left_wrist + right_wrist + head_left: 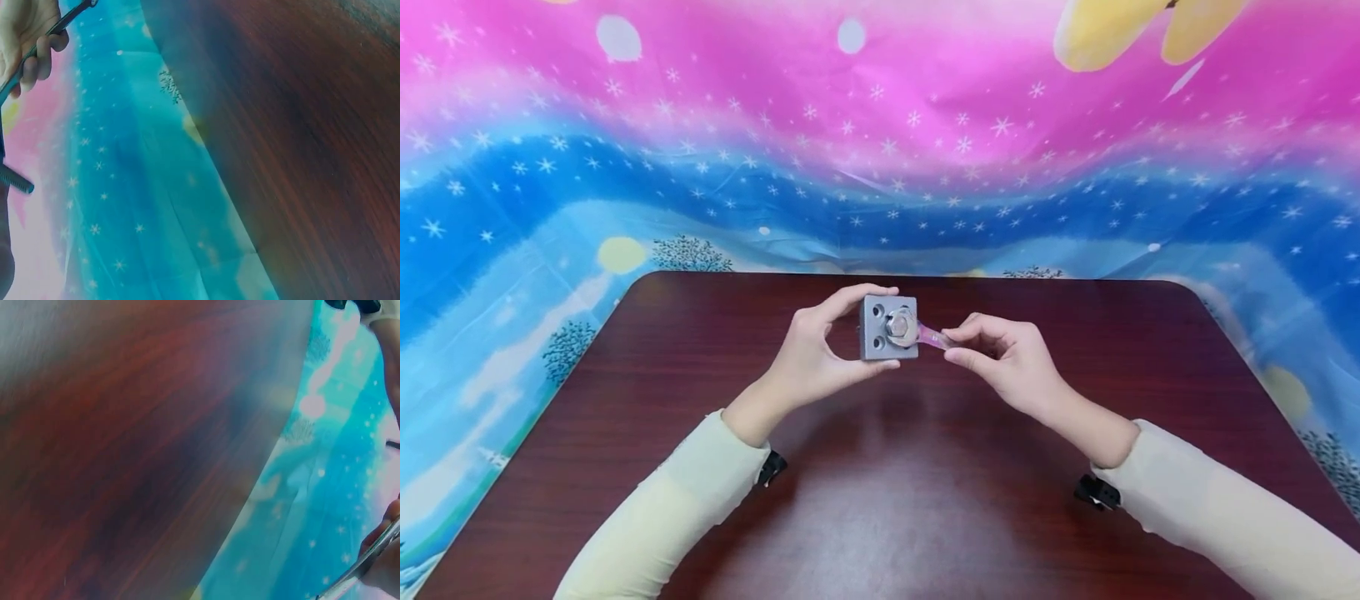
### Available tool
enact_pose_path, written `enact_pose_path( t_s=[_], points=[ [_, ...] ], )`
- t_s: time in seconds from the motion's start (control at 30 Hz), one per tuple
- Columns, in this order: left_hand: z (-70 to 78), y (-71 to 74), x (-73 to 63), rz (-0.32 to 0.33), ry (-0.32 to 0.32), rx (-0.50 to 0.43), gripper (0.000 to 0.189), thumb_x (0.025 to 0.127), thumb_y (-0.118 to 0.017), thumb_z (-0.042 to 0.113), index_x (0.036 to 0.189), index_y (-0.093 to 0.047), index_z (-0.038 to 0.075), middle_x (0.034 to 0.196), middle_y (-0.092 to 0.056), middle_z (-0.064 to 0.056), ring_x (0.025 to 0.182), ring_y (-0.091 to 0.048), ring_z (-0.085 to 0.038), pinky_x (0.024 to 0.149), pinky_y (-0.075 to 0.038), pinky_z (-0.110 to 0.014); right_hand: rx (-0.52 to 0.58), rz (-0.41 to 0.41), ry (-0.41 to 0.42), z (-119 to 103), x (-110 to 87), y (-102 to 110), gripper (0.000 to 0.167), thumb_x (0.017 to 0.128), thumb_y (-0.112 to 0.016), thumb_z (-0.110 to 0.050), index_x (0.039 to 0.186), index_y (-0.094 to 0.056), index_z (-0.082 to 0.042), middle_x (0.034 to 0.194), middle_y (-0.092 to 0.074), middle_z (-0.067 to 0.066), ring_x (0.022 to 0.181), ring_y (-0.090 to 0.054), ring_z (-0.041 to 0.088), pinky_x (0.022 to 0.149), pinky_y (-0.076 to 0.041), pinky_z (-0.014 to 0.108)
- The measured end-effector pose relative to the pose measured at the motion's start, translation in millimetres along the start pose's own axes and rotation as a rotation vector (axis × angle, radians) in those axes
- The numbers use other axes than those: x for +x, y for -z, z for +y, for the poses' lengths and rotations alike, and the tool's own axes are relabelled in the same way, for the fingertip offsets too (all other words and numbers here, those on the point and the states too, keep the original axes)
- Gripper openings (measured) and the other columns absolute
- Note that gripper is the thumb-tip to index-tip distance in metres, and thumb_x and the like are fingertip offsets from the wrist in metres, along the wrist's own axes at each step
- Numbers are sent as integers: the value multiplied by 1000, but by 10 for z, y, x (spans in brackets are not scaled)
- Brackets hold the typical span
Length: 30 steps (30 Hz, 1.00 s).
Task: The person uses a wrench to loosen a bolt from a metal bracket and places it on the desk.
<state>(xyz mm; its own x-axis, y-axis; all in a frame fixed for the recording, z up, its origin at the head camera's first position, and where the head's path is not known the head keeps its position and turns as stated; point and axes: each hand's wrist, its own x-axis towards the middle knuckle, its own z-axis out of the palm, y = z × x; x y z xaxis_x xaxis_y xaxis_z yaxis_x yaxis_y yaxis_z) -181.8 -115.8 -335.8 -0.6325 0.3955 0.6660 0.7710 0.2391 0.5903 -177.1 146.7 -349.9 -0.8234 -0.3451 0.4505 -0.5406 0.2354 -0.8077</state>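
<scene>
Grey and seemingly metal, the block (pixel 878 327) should be heavy, stiff and somewhat slippery; its far and near edges, which the left grip (pixel 808 346) pinches above the surface (pixel 865 517), look surest. The right grip (pixel 1011 354) pinches the wrench (pixel 934 337), likely light and rigid, at its right end, clear of the bolt (pixel 900 327).

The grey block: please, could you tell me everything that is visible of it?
The grey block, squarish and metallic-looking, shows two round holes toward its left. Right of them sits a hexagonal bolt head with a wrench at it. The left hand grips its top and bottom edges, holed face toward the head camera.
</scene>
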Motion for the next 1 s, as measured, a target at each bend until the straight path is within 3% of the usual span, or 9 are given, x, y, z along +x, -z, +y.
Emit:
enact_pose_path(
  t_s=[0.23,0.47,0.57,0.67,0.73,0.9,1.0],
  points=[
    [40,50,-8,-186,11,3,76,68,-93,19,135,-57,13,124,-69,0,108,-66,-10,98,-53,-30,-48,-136,99,65,56,189,25,80,-77,7,102,-76,-2,90,-72,10,75,-60,7,59,-49,19],
    [30,67,-22,-489,82,-39,72,71,-91,25,134,-55,19,113,-69,6,99,-65,-5,88,-57,-28,-4,-334,134,132,96,304,25,78,-79,6,99,-78,-8,90,-73,2,81,-63,10,66,-52,23],
    [15,75,-31,-570,124,-91,71,72,-91,24,133,-55,17,110,-70,4,97,-65,-6,87,-58,-26,11,-396,128,170,93,323,24,78,-79,3,98,-78,-11,90,-73,1,81,-63,12,66,-54,25],
    [1,84,-47,-589,158,-129,70,73,-90,22,133,-55,16,110,-70,2,96,-66,-7,85,-59,-25,-29,-408,125,189,77,352,24,80,-78,1,98,-77,-14,92,-73,0,82,-63,10,67,-55,24],
    [-4,93,-59,-569,168,-135,70,72,-90,21,132,-55,16,110,-70,1,94,-66,-7,83,-59,-25,-74,-408,111,188,54,386,25,83,-76,2,101,-76,-15,95,-71,-1,83,-63,9,69,-55,22],
    [-22,123,-78,-447,158,-77,74,68,-93,19,132,-56,18,109,-70,4,93,-66,-6,82,-59,-26,-195,-388,74,139,-43,482,34,87,-68,7,116,-69,-12,97,-67,-3,80,-60,6,68,-53,20],
    [-33,136,-71,-361,142,-18,76,67,-94,19,133,-56,19,110,-70,5,96,-66,-7,85,-58,-29,-236,-307,57,98,-86,509,36,87,-67,10,118,-67,-9,95,-69,-2,78,-61,6,65,-53,20]
  ],
)
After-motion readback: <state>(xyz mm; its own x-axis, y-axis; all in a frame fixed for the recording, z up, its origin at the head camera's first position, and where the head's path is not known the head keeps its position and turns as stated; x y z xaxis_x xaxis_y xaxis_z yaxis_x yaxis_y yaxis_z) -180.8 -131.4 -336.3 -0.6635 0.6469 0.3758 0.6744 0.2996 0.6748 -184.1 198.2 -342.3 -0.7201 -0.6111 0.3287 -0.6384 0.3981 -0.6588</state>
